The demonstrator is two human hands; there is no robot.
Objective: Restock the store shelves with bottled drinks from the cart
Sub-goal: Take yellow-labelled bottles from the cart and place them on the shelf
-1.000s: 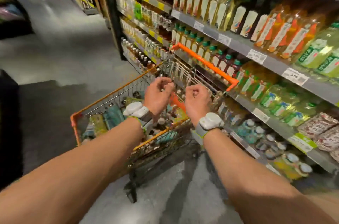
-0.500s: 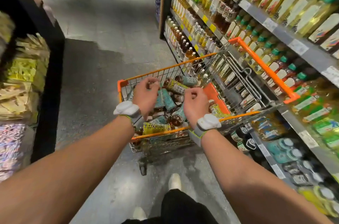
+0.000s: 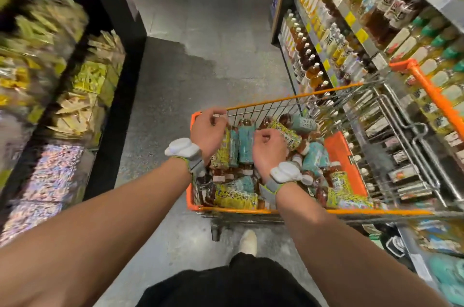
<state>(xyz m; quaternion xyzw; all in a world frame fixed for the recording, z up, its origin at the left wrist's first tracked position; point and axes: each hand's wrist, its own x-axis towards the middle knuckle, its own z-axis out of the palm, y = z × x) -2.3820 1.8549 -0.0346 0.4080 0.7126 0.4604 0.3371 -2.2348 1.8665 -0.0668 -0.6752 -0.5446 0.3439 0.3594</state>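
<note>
**Both Hands Over the Cart — No Pick Confirmed**

My left fingers (image 3: 219,115) are curled inward right at the far rim of the cart (image 3: 288,99). The palm faces away, so I cannot tell whether they hook the wire or only hover beside it. My right fingers (image 3: 268,133) are likewise curled, directly above the load. Nothing shows between them, but that palm is hidden too, so a grasp can be neither confirmed nor excluded.

Directly under both sets of fingers lie the bottled drinks (image 3: 247,145), with yellow and teal labels, piled on their sides in the basket. Laid flat they cannot topple in the cart, but each needs turning upright before shelving.

Behind the fingers, the left hand (image 3: 209,129) and right hand (image 3: 270,149) are held close together over the pile.

To the right of my right fingers, past the orange handle (image 3: 434,95), stand the drink shelves (image 3: 356,37), with bottles upright in rows. The cart sits just beside them — in my judgement so that basket-to-shelf is a short reach. Left of my left fingers, across the floor (image 3: 200,42), is a rack of bagged goods (image 3: 82,75), which is not a target.
</note>
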